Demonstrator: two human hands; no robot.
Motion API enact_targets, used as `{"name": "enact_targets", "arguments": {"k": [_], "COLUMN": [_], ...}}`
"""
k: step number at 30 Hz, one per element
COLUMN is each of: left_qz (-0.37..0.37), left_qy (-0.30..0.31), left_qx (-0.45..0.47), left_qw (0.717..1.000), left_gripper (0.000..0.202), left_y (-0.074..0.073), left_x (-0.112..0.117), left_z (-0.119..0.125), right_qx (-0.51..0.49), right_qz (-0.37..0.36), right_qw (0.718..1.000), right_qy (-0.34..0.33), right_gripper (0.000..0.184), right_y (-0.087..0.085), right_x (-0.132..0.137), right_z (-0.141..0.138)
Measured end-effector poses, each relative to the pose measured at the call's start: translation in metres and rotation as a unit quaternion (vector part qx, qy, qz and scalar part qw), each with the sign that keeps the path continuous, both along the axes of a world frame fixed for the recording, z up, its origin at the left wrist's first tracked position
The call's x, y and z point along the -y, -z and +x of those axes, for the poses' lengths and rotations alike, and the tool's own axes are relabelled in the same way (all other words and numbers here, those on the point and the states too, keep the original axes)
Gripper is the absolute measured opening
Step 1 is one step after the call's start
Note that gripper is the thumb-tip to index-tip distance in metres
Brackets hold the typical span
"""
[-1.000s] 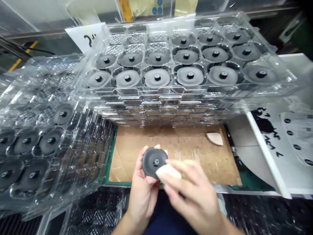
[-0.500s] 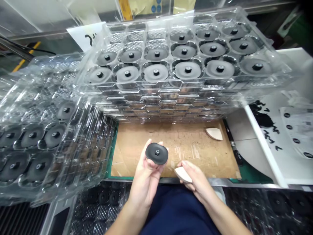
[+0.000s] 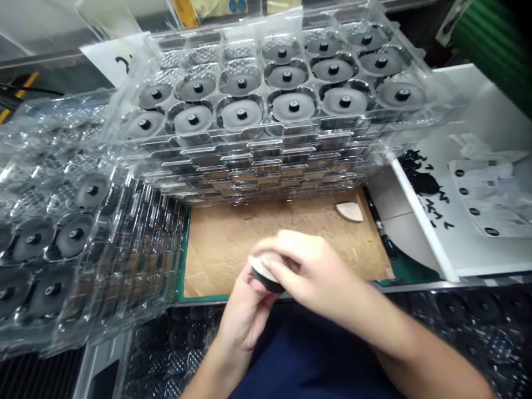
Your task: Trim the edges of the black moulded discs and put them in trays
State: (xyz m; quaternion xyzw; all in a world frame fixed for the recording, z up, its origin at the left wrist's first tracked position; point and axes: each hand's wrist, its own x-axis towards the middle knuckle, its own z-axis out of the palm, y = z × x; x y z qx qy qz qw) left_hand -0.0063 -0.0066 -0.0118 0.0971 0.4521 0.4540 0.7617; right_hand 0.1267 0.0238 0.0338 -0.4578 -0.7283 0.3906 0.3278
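My left hand (image 3: 243, 311) is closed round the edge of a black oval disc-shaped part (image 3: 269, 284), held just above the cardboard. Over it, my right hand (image 3: 310, 263) grips a flat off-white pad (image 3: 261, 267) with a dark edge and lays it against the top of the part. The part's centre stud is hidden under the pad and fingers. A second leaf-shaped off-white pad (image 3: 349, 211) lies on the cardboard sheet (image 3: 216, 238), to the right and farther back.
Stacked clear plastic trays (image 3: 266, 136) of similar black parts stand behind the cardboard; another tray stack (image 3: 137, 249) is on the left. A black pen (image 3: 380, 224) lies along the right. Beyond a white divider (image 3: 428, 221) are black scraps (image 3: 424, 180) and label sheets (image 3: 482, 194).
My right hand has moved left and up, bringing its pad onto the black part. The part has dropped slightly in my left hand. The whole view has shifted a little.
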Motion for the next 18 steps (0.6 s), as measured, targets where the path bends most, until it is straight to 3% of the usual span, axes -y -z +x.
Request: {"name": "enact_targets", "arguments": {"k": [2, 3, 6, 7, 10, 12, 15, 18], "left_qz": [0.002, 0.002, -0.001, -0.002, 0.003, 0.011, 0.008, -0.002], "left_qy": [0.016, 0.021, 0.022, 0.024, 0.046, 0.048, 0.045, 0.052], "left_qx": [0.008, 0.008, 0.007, 0.007, 0.014, 0.024, 0.028, 0.041], "left_qw": [1.0, 1.0, 1.0, 1.0, 0.999, 0.999, 0.999, 0.998], "left_gripper": [0.034, 0.037, 0.057, 0.059, 0.044, 0.04, 0.055, 0.067], "left_y": [-0.001, -0.001, -0.002, -0.002, -0.004, -0.005, -0.007, -0.008], "left_x": [0.0, 0.0, 0.001, 0.001, 0.002, 0.004, 0.007, 0.008], "left_z": [-0.001, -0.002, -0.003, -0.002, 0.002, 0.002, -0.002, -0.003], "right_qx": [-0.029, -0.043, -0.047, -0.039, -0.03, -0.05, -0.056, 0.014], "right_qz": [0.044, 0.04, -0.046, -0.061, 0.018, 0.061, -0.01, -0.05], "right_qw": [0.997, 0.997, 0.997, 0.996, 0.999, 0.995, 0.997, 0.998], "right_qy": [0.062, 0.056, -0.048, -0.054, 0.041, 0.054, -0.054, -0.036], "right_gripper": [0.022, 0.023, 0.021, 0.021, 0.019, 0.022, 0.02, 0.017], "right_y": [0.002, 0.002, -0.002, -0.003, -0.004, -0.004, -0.01, -0.016], "right_x": [0.004, 0.006, 0.01, 0.01, 0.007, 0.009, 0.017, 0.022], "right_z": [-0.001, 0.0, 0.005, 0.006, 0.003, 0.003, 0.015, 0.032]}}
